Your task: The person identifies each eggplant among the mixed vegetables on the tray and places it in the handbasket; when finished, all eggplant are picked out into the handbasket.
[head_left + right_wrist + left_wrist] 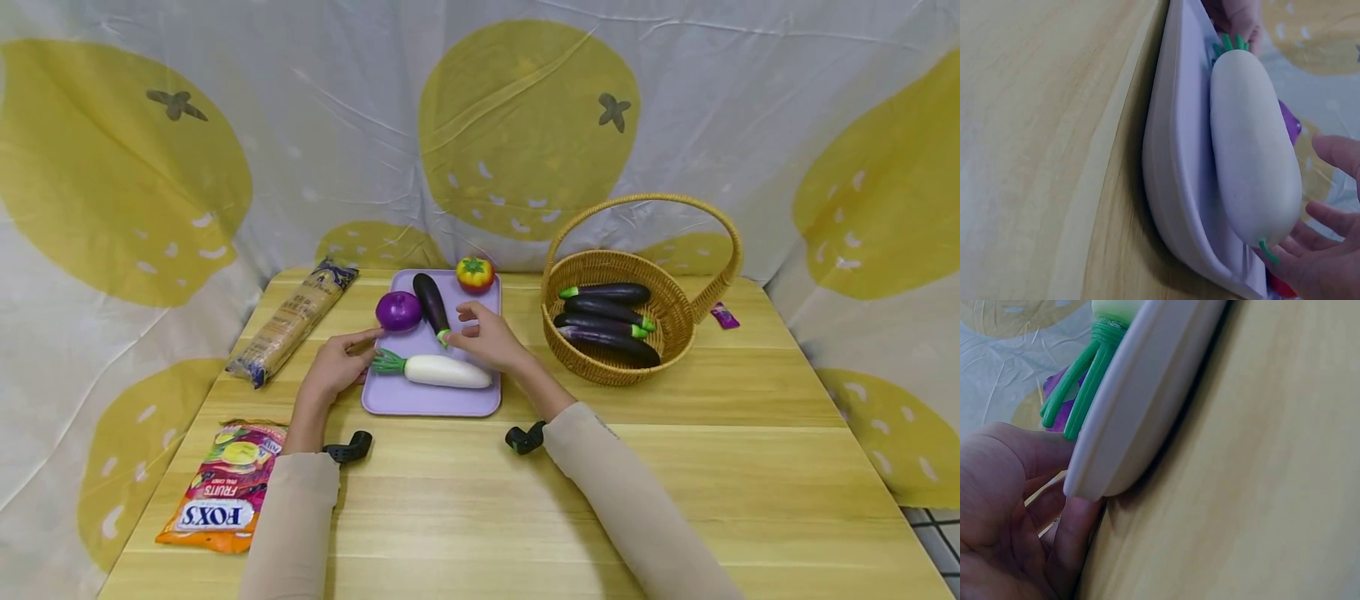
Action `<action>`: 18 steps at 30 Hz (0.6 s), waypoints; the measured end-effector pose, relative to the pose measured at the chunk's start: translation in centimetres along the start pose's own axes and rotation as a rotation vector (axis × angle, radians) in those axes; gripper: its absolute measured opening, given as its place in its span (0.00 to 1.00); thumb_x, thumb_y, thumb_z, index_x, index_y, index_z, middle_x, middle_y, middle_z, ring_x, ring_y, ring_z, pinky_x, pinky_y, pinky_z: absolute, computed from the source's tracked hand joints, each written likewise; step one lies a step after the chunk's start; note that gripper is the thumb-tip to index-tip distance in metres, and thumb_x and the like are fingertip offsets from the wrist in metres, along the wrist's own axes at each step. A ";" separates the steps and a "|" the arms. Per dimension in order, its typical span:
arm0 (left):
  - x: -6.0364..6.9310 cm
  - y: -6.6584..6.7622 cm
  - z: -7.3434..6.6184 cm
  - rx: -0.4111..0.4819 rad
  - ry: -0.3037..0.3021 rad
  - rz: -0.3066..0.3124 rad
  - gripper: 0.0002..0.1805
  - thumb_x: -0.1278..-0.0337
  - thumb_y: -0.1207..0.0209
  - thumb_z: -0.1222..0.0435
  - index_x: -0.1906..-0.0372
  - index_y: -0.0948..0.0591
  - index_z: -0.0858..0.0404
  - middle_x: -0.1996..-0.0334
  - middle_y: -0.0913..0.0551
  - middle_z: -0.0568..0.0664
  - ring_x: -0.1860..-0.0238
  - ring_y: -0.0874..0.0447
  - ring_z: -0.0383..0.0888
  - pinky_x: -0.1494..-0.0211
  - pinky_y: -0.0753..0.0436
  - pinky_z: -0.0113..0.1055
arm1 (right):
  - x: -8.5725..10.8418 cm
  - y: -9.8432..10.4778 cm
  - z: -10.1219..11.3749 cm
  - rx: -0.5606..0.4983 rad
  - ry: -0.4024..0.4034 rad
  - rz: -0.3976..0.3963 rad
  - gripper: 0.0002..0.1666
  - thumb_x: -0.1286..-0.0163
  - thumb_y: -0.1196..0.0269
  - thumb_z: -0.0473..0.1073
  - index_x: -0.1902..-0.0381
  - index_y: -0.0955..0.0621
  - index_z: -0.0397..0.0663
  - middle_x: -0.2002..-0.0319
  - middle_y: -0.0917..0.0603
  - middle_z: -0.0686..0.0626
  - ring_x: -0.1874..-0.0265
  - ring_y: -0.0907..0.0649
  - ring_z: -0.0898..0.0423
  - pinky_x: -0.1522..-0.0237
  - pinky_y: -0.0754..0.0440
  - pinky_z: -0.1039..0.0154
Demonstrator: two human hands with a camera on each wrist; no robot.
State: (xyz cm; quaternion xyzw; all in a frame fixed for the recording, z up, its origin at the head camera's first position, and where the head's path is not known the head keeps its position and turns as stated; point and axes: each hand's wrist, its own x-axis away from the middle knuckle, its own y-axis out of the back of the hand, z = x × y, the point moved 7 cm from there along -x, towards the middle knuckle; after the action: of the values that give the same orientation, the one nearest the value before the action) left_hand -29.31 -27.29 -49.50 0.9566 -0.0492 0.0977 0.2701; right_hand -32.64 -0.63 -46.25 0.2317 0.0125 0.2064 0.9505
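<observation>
A lilac tray [431, 406] bears a white radish [450, 372] with green leaves, a purple onion [399, 311], an eggplant [430, 302] and a red-and-yellow tomato-like vegetable [475, 274]. At the tray's left edge, my left hand [339, 364] grips the rim, thumb above and fingers below, beside the radish leaves [1088, 378]. My right hand [491, 335] hovers over the tray's right side with fingers spread and loosely bent, holding nothing. Its fingers are close to the eggplant's green end and the radish [1254, 150]; whether they touch cannot be told.
A wicker basket [551, 333] with a tall handle holds several eggplants on the right. Beyond it lies a small purple packet [725, 316]. On the left are a pasta pack [296, 323] and a Fox's candy bag [225, 487]. A patterned cloth hangs behind the table.
</observation>
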 end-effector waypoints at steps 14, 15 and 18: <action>0.0 -0.1 -0.1 0.007 0.002 -0.002 0.24 0.25 0.43 0.62 0.28 0.23 0.51 0.28 0.28 0.65 0.74 0.22 0.37 0.68 0.14 0.30 | -1.3 -1.2 -0.5 0.048 -0.043 -0.025 0.40 0.31 0.31 0.54 0.28 0.30 0.42 0.35 0.21 0.39 0.39 0.18 0.44 0.37 0.18 0.52; 0.0 0.0 -0.1 0.009 0.001 -0.004 0.24 0.25 0.43 0.61 0.28 0.23 0.51 0.28 0.28 0.64 0.74 0.23 0.37 0.68 0.14 0.30 | -1.5 -1.2 -0.5 0.056 -0.042 -0.025 0.40 0.31 0.31 0.54 0.29 0.30 0.42 0.36 0.21 0.39 0.39 0.18 0.44 0.37 0.18 0.52; 0.0 0.0 -0.1 0.012 0.004 0.002 0.24 0.25 0.43 0.61 0.28 0.23 0.52 0.27 0.29 0.64 0.74 0.23 0.37 0.68 0.14 0.30 | -1.8 -1.4 -0.5 0.083 -0.041 -0.018 0.41 0.31 0.31 0.55 0.28 0.31 0.41 0.36 0.20 0.39 0.39 0.18 0.43 0.37 0.18 0.51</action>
State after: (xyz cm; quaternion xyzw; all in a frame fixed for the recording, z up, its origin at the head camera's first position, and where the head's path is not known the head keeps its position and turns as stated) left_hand -29.31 -27.22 -49.47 0.9579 -0.0491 0.1002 0.2644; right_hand -33.81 -2.27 -47.43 0.2749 0.0035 0.1921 0.9421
